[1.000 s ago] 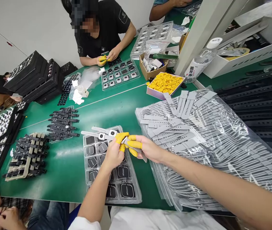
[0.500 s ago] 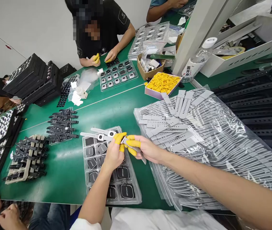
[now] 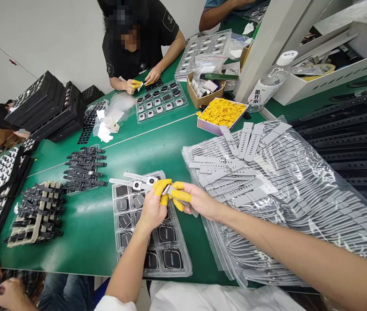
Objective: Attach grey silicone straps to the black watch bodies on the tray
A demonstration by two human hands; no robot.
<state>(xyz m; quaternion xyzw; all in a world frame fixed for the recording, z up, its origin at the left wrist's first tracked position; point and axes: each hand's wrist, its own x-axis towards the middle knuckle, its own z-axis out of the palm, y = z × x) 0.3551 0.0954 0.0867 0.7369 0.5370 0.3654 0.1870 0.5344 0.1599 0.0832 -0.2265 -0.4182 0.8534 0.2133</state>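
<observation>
Two hands meet above a clear tray (image 3: pixel 170 263) of dark watch bodies on the green tabletop (image 3: pixel 96 224). The left hand (image 3: pixel 153 209) and right hand (image 3: pixel 196 201), fingertips capped in yellow, pinch one small grey watch piece (image 3: pixel 168 190) between them. Two finished grey watches (image 3: pixel 134 180) lie just beyond the left hand. Three loose grey straps (image 3: pixel 245 140) lie on bagged straps (image 3: pixel 300 194), beyond the right hand.

A tray of watch faces (image 3: pixel 167 259) lies before the person, bagged straps (image 3: pixel 283 190) to its right, strapped watches (image 3: pixel 84 168) to its left.
</observation>
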